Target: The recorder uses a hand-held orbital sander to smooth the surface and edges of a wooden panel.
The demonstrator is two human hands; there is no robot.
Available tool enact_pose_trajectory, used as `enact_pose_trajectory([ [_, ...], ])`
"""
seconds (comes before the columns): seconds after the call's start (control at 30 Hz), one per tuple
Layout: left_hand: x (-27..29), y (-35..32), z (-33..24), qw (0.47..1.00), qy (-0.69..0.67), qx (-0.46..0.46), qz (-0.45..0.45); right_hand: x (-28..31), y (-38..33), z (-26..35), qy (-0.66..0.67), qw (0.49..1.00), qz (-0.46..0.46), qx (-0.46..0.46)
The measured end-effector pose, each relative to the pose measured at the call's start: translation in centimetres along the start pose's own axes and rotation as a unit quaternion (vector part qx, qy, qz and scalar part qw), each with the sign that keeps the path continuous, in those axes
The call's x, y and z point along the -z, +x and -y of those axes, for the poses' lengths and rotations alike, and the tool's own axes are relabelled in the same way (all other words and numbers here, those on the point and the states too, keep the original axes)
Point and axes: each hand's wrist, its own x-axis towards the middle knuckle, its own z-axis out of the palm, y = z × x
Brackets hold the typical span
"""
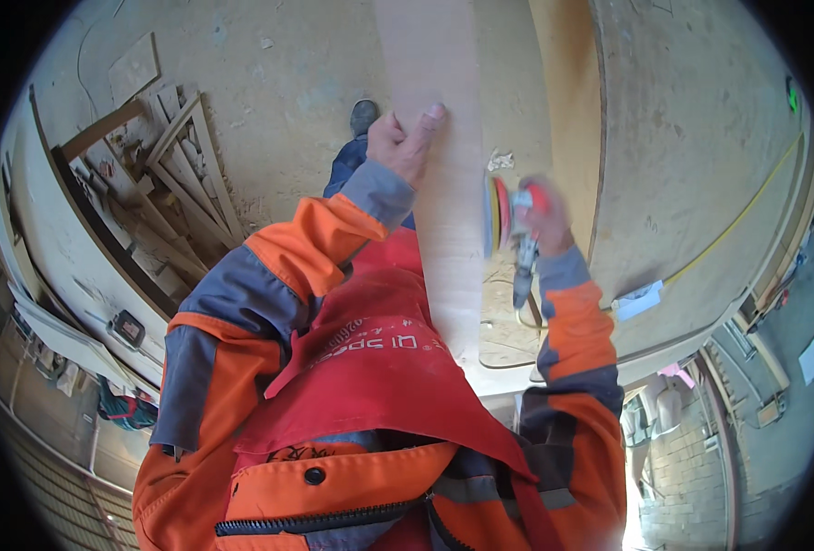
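A long pale wooden board runs away from my body, standing out in front of the red apron. My left hand grips its left edge, thumb laid over the near face and fingers curled at the side. In my right hand is a round sander with a red top and a layered pad. The pad is turned toward the board's right edge and sits at or very close to it; I cannot tell whether they touch. Motion blurs my right fingers somewhat.
Wood offcuts lie heaped in a frame at the left. A large worktop fills the right, with a yellow hose and a white paper on it. A black device rests on the left surface.
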Motion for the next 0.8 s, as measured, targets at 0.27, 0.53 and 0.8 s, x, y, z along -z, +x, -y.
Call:
enact_pose_trajectory([
  [0.27, 0.1, 0.5, -0.2, 1.0, 0.017, -0.016, -0.007, 0.0, -0.6, -2.1, -0.027, 0.996, -0.004, 0.082],
  [0.53, 1.8, -0.6, -0.6, 0.999, 0.036, -0.022, -0.024, -1.8, -0.8, -0.1, 0.084, 0.996, 0.002, 0.028],
  [0.8, 1.8, 0.0, -0.5, 0.998, 0.036, -0.041, -0.03, -1.3, -1.8, -1.7, 0.046, 0.998, 0.026, -0.017],
])
